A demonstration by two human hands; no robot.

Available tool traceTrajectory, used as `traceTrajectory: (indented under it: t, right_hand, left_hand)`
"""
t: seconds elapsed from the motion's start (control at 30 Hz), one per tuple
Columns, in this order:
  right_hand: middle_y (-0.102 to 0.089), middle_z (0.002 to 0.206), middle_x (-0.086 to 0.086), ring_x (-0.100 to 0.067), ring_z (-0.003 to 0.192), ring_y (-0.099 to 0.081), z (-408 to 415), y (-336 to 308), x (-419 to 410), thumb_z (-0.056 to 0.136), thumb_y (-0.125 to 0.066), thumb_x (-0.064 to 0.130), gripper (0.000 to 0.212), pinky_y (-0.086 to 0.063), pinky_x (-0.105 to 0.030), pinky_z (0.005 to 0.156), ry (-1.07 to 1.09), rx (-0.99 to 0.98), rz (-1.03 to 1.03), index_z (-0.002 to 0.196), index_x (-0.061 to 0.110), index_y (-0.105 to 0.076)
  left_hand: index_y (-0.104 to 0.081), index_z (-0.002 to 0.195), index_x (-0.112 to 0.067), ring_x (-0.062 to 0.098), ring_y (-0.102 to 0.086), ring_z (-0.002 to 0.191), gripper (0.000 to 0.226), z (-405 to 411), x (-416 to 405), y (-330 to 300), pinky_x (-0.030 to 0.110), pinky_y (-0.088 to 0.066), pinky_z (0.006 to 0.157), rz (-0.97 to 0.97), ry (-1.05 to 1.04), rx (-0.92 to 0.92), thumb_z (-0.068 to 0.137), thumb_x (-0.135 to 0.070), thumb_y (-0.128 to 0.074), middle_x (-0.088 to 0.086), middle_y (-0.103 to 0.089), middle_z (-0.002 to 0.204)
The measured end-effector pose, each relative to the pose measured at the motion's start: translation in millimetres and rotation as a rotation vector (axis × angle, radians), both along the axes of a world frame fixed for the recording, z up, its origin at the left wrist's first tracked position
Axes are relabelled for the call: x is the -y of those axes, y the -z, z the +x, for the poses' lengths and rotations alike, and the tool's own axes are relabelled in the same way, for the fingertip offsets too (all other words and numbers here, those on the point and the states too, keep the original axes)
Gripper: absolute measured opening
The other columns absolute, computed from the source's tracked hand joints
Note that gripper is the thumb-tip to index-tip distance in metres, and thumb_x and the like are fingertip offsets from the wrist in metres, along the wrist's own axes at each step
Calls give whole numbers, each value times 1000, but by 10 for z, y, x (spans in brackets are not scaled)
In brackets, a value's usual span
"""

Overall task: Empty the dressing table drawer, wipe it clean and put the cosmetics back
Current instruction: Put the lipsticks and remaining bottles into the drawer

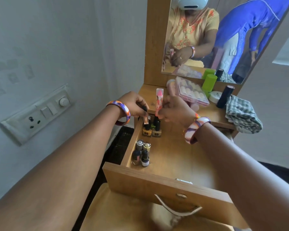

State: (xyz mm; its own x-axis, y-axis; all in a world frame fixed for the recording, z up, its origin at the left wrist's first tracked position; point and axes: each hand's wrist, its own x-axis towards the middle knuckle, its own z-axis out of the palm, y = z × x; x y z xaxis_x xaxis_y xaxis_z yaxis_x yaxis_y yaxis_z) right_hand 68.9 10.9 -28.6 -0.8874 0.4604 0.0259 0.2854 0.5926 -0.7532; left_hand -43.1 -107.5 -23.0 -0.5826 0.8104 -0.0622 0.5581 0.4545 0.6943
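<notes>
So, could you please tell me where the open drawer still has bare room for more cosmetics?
The drawer floor is bare across its middle and right, from the nail polish bottles along the left wall to the right forearm. The far left corner is crowded: more bottles stand there, with both hands working above.
</notes>
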Motion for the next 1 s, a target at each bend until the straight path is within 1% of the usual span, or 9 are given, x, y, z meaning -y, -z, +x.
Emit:
traceTrajectory:
  t: [0.13,0.2,0.3,0.37,0.43,0.53,0.67,0.77,1.0]
  right_hand:
    - [-69,90,-19,-33,79,-64,218,296,55,75,-68,8,11,-54,-42,73,32,4,-5,85,5,-63]
    - [-71,86,-15,-26,74,-65,266,441,52,78,-65,10,3,-55,-36,72,43,59,23,78,8,-64]
    - [-63,73,-1,-16,70,-60,285,617,59,83,-58,6,23,-51,-23,67,89,142,23,66,20,-59]
    - [-65,83,-4,-22,80,-62,259,760,39,81,-52,-3,24,-51,-24,71,100,215,35,75,18,-63]
    - [-67,102,-11,-26,94,-64,242,873,52,80,-51,-6,30,-53,-27,75,81,303,43,98,11,-67]
    - [-65,115,-12,-27,105,-63,243,966,61,79,-54,-5,42,-55,-32,85,32,375,27,119,5,-61]
    - [-59,125,-11,-25,111,-59,216,953,57,82,-59,0,47,-50,-22,82,-7,421,69,128,9,-54]
    - [-54,128,-12,-27,112,-57,230,944,98,81,-57,-3,58,-53,-30,85,-76,495,76,135,13,-45]
    - [-58,126,-10,-28,112,-57,275,1010,47,80,-59,-5,53,-53,-33,89,-224,533,316,128,16,-55]
  left_hand:
    - [-72,98,-8,15,-60,86,20,105,-57,164,23,-45,76,-101,33,-191,78,-10,-72,7,-70,101]
    - [-71,102,-10,17,-61,91,23,147,-92,237,21,-43,75,-159,56,-273,79,-12,-72,6,-68,106]
    - [-68,103,-15,22,-61,98,26,182,-130,324,27,-48,78,-205,56,-361,78,-13,-73,5,-65,112]
    - [-66,105,-17,23,-61,98,26,214,-138,374,27,-46,74,-232,55,-408,80,-13,-70,4,-63,113]
    - [-65,107,-18,23,-60,97,26,246,-139,441,26,-42,70,-260,52,-436,83,-12,-68,5,-62,113]
    - [-65,107,-20,25,-61,95,26,244,-141,521,28,-43,68,-263,40,-448,82,-11,-67,6,-63,111]
    - [-67,107,-20,25,-62,97,26,208,-158,532,29,-48,72,-263,25,-473,83,-9,-65,5,-64,112]
    - [-67,109,-20,25,-63,97,27,193,-174,550,25,-44,68,-270,26,-515,86,-8,-63,6,-65,113]
    - [-67,113,-18,26,-63,96,27,164,-166,636,25,-42,67,-321,47,-535,87,-11,-61,7,-66,110]
